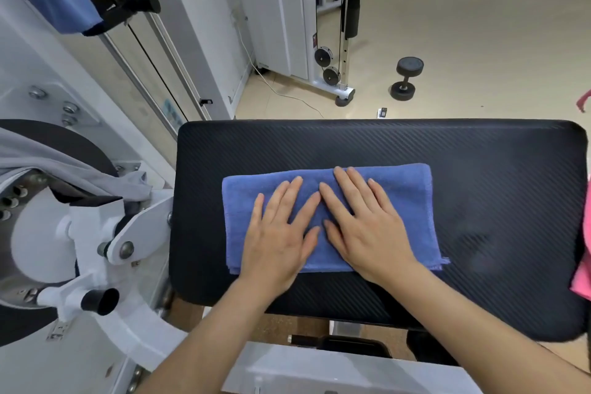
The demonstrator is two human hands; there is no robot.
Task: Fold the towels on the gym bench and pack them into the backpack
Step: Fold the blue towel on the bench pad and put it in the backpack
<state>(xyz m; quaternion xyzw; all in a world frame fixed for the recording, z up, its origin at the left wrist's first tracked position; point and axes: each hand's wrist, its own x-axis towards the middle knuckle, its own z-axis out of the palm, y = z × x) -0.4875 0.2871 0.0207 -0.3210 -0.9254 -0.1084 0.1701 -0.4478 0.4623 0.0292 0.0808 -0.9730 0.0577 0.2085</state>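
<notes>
On top of the folded blue terry towel (406, 201), the left hand (281, 233) and right hand (367, 224) lie flat side by side, palms down, fingers spread; neither grip encloses anything. This towel lies flat on the black padded bench (495, 176), left of its centre. Pink fabric (583, 269) touches the bench's right edge. A black dumbbell (406, 78) stands on the beige floor (479, 25) beyond.
</notes>
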